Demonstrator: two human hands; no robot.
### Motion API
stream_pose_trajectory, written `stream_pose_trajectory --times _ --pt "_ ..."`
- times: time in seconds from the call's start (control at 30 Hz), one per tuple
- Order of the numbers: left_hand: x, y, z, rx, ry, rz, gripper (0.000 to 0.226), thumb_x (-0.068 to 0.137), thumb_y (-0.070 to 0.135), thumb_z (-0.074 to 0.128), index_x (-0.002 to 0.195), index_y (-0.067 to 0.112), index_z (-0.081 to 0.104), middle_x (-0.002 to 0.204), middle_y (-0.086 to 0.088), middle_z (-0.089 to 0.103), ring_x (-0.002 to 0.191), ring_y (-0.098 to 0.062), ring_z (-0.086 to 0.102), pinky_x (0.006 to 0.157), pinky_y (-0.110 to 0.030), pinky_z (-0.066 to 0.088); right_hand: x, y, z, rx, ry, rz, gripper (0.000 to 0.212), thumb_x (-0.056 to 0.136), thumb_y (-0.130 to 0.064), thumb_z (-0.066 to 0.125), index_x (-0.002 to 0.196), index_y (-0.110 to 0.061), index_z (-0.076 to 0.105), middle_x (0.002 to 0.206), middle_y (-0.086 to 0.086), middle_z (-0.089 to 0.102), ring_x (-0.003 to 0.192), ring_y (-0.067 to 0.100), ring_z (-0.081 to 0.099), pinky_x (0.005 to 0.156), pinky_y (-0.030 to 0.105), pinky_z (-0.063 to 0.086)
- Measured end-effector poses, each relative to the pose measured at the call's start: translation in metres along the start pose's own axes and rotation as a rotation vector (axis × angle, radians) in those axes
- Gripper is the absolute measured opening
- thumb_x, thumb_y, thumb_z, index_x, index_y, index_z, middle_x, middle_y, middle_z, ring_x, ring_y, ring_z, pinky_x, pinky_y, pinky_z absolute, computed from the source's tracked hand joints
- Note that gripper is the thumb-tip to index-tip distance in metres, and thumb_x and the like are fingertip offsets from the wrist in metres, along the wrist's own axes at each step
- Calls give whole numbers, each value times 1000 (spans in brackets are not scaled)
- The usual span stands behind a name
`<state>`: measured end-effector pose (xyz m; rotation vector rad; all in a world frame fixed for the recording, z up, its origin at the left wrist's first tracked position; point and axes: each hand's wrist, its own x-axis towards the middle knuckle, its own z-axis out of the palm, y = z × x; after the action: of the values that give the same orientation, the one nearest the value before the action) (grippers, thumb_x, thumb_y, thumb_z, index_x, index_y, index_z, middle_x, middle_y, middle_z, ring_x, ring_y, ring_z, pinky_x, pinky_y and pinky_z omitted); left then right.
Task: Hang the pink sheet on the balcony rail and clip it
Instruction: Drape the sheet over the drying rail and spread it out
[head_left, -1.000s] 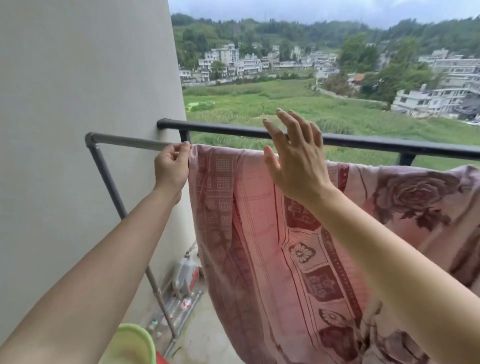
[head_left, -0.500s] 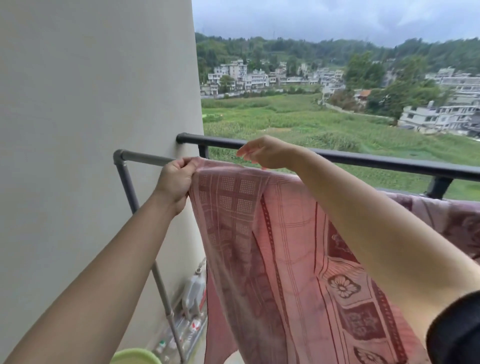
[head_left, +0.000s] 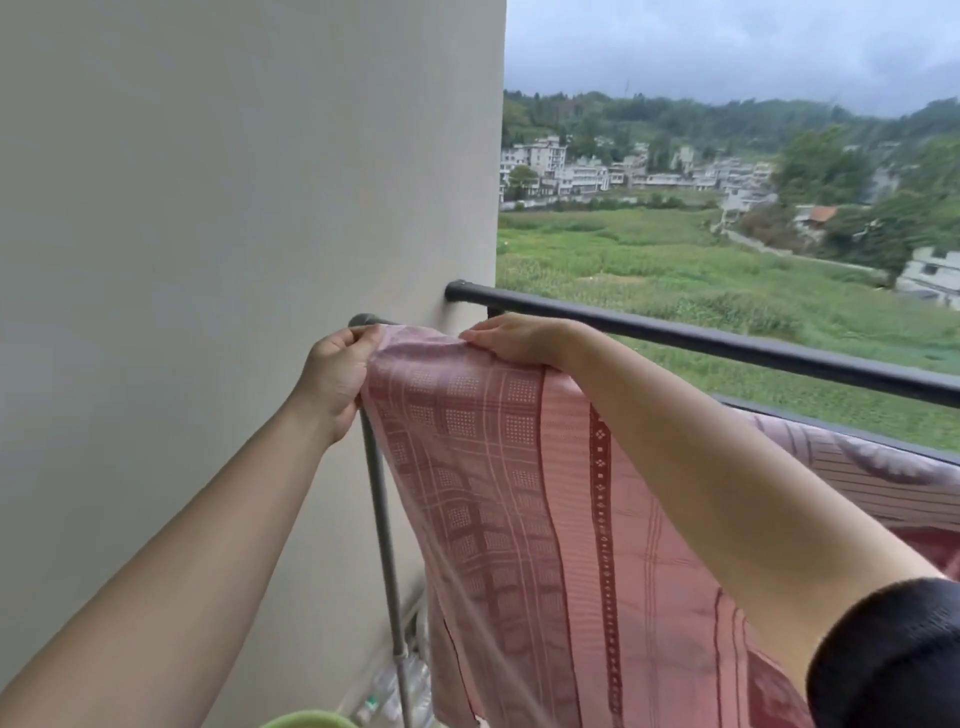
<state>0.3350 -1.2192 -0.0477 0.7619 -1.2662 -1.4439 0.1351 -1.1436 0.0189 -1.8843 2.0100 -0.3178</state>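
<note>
Far left is all pale wall (head_left: 208, 260). Down at the bottom edge the rim of a green tub (head_left: 306, 719) can just be seen; what's in it can't be made out.

The left arm is stretched up and forward, and the left hand (head_left: 335, 374) is closed round the left edge of the pink sheet (head_left: 509, 493), thumb on top and fingers curled under. It's held right at the top left corner of a grey rack (head_left: 384, 545), whose post slants down along the wall. By the foot of that post a few bottles (head_left: 395, 691) are lying on the floor, too blurred to say more.

The sheet is draped over the rack's top bar, so its long axis runs left to right, from the corner by the wall off past the right edge of the frame. The near side hangs straight down, stripes and checks running vertically.

The right arm is reached across over the cloth. The right hand (head_left: 514, 340) is laid palm down on the top fold with the fingers fairly straight and pointed left. Nothing is pinched as far as can be seen, and the thumb is hidden.

The black balcony rail (head_left: 727, 343) sits just beyond, bare, with no cloth on it. A black sleeve (head_left: 893, 660) is poking in at bottom right.
</note>
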Motion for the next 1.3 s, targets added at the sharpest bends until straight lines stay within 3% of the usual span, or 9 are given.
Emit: stream_pose_trajectory --times 0.17,0.27,0.4,0.63,0.73,0.83,0.93,1.07,1.3 --pt "23 -3 -14 85 52 -1 11 94 21 63 94 10 65 99 -13 67 84 -23 62 80 -35 52 35 -13 1 80 33 -9 39 104 -32 45 132 -13 63 134 3 62 120 19 59 109 35 42" --pt "40 -6 -20 161 101 8 11 96 20 60 85 17 60 94 -10 64 77 -20 61 74 -32 51 66 -15 3 279 326 16 33 101 -31 52 110 -5 70 99 7 73 86 19 69 81 36 59" --pt "70 3 -32 236 201 68 12 92 20 63 80 21 61 92 -9 61 82 -22 56 78 -35 46 89 -25 -11 122 710 -37 33 102 -31 46 108 -7 67 99 10 70 94 29 64 82 38 52" --pt "108 -26 -59 801 411 189 15 95 25 56 97 11 63 95 -9 65 88 -24 59 77 -31 44 101 -23 18 -178 32 -62 72 100 -63 26 125 -7 63 127 15 63 112 30 60 98 37 45" --pt "99 -66 -54 936 378 175 23 99 28 44 101 11 60 100 -14 67 86 -28 57 71 -32 37 96 -26 25 -273 162 -141 66 98 -65 29 113 -12 66 99 8 66 94 27 63 78 38 51" --pt "94 -82 -48 1063 416 137 36 102 37 31 101 9 54 101 -20 66 90 -37 59 68 -35 35 86 -32 35 -563 388 -246 47 97 -58 44 100 -15 62 76 -1 54 70 21 55 54 32 36" --pt "90 -79 -55 1163 434 99 42 102 38 27 99 4 52 103 -24 64 95 -41 59 68 -37 34 81 -37 42 -671 479 -289 39 99 -47 47 107 -13 64 95 7 65 79 28 58 61 34 35" --pt "84 -69 -71 1086 443 134 34 102 31 36 101 3 56 107 -23 63 98 -40 58 73 -40 40 64 -34 38 -656 510 -276 48 97 -57 42 102 -14 63 71 -1 47 70 25 50 58 34 33" --pt "51 -39 -40 1018 653 208 23 97 21 45 112 6 52 124 -23 49 117 -40 46 93 -48 39 5 13 36 -744 555 -169 65 97 -67 20 85 -18 61 71 1 60 60 21 55 47 29 33"
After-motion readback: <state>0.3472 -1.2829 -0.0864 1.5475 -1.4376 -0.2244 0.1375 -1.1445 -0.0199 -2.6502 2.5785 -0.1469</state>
